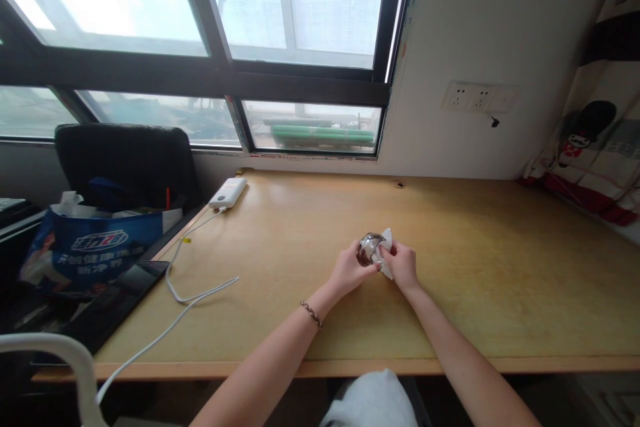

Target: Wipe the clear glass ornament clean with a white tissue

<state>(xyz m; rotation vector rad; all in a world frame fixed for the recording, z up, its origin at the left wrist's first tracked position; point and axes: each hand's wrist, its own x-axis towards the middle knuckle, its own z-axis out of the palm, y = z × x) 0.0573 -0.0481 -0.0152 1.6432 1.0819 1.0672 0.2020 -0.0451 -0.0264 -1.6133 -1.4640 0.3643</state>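
Above the wooden table, a small round object (367, 248) with a shiny, silvery-brown surface is gripped in my left hand (347, 270). Its exact kind is too small and too covered to make out. My right hand (403, 265) pinches a white tissue (387, 236) and presses it against the object's right side. Both hands meet at the object, with the left fingers partly hidden behind it. A braided bracelet (311, 314) circles my left wrist.
The wooden table (475, 280) spreads under my hands. At its left lie a white power bank (229, 193) and a white cable (183, 298). A blue bag (105, 247) sits on a black chair (125, 153). A wall socket (470, 97) and a curtain (600, 100) are to the right.
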